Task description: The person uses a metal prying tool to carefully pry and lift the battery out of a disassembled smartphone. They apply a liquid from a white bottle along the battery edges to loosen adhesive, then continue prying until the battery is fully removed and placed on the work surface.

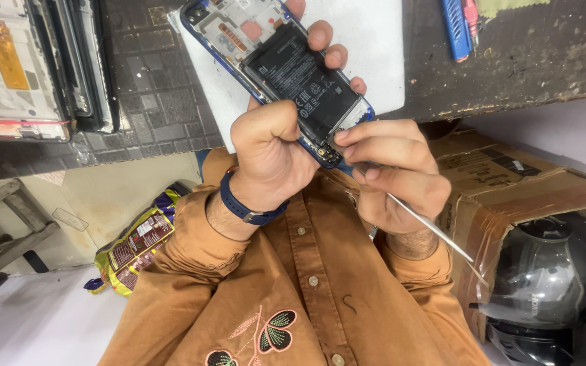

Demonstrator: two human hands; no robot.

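Observation:
My left hand (272,152), with a dark blue watch at the wrist, grips an opened blue phone (286,71) whose back cover is off, so the black battery and the circuit board show. Its fingers wrap around the phone's right edge. My right hand (395,173) pinches a thin metal tool (435,234), and the tool's tip meets the phone's lower end by the battery's bottom corner. The tool's shaft sticks out down and to the right. I hold both hands close to my chest, over my brown shirt.
A white sheet (374,47) lies on the dark worktable (523,61) behind the phone. Dismantled phone parts (22,68) sit at the upper left, a blue tool (457,27) at the top. A cardboard box (510,183), a dark helmet (551,278) and a snack bag (137,247) lie below.

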